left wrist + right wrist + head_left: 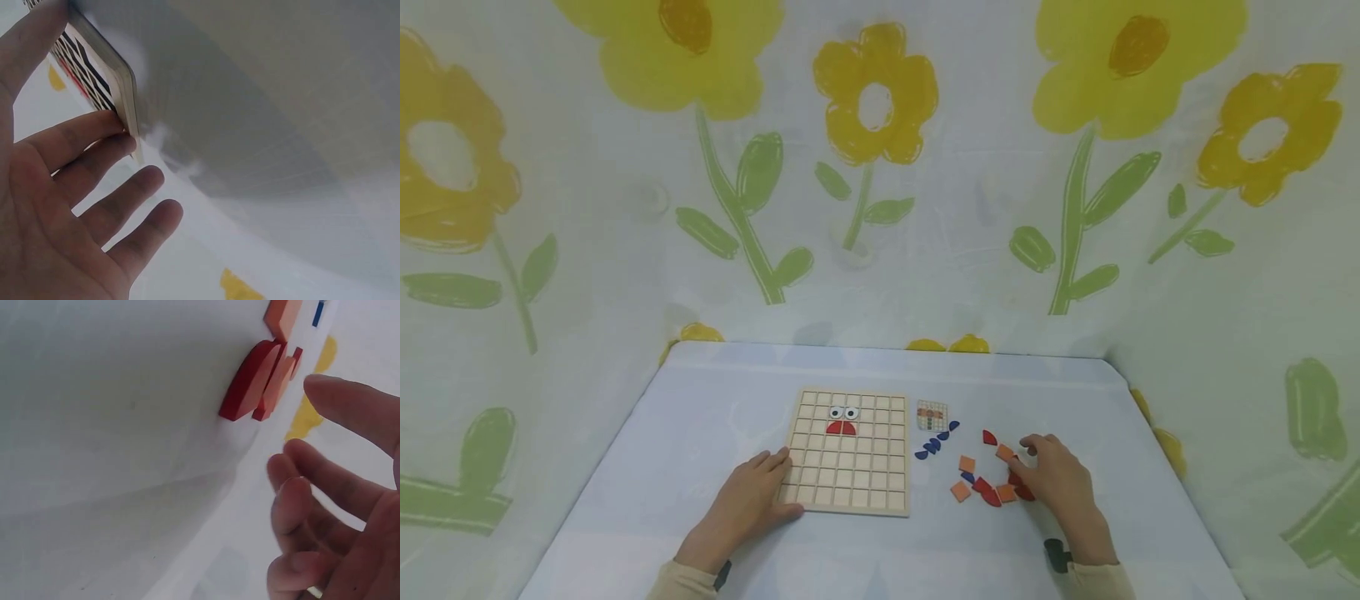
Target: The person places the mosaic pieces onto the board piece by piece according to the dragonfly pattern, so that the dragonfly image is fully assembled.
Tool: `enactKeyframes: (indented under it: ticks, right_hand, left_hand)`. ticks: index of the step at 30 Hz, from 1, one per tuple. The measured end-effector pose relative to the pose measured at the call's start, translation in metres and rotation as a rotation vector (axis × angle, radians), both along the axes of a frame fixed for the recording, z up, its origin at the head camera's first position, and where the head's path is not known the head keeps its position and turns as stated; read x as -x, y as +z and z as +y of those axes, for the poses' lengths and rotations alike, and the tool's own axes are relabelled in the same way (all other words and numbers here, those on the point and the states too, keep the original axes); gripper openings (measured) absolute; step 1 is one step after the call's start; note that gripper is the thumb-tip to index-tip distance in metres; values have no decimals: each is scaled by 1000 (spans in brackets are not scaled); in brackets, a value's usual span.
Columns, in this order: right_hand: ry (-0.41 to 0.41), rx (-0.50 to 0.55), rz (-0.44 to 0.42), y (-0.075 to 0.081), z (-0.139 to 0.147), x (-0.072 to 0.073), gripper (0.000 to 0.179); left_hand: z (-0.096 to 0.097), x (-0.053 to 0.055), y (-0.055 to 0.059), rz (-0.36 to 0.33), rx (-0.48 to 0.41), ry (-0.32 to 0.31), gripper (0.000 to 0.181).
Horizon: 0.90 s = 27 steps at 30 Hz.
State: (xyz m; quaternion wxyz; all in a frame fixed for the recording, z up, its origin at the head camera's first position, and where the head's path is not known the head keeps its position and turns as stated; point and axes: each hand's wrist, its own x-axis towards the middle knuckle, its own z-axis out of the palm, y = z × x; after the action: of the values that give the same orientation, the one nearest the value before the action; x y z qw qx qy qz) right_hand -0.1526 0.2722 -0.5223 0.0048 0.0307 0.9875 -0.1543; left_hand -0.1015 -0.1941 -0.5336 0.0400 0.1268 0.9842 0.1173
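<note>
My left hand (750, 497) rests at the near left corner of a wooden grid board (850, 512). In the left wrist view, its thumb and first fingers touch the edges of the board (127, 94), the other fingers spread out straight. Two eye pieces (844, 412) and two red quarter-round pieces (841, 428) sit in the grid's upper part. My right hand (1060, 479) is over the right side of a loose pile, thumb and fingers apart, holding nothing visible. Close to its fingertips lie a red curved piece (250, 381) and an orange piece (283, 317).
A small pattern card (932, 414) lies right of the board, beside several blue half-round pieces (932, 446). Orange squares (961, 492) and red pieces (989, 437) are scattered nearer the right hand. Flowered cloth (880, 275) walls stand around the white table (715, 375).
</note>
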Motion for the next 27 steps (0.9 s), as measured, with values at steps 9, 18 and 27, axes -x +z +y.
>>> enactKeyframes:
  ticks: [9,18,27]
  right_hand:
    - [-51,1,-129,-3,-5,6,35]
    - [-33,8,-94,-3,-8,6,28]
    - [-25,14,-74,-6,-7,5,27]
  left_hand:
    - [0,0,1,-12,-10,1,84]
    - [1,-2,2,17,-13,-6,83]
    - [1,-2,1,2,-6,0,84]
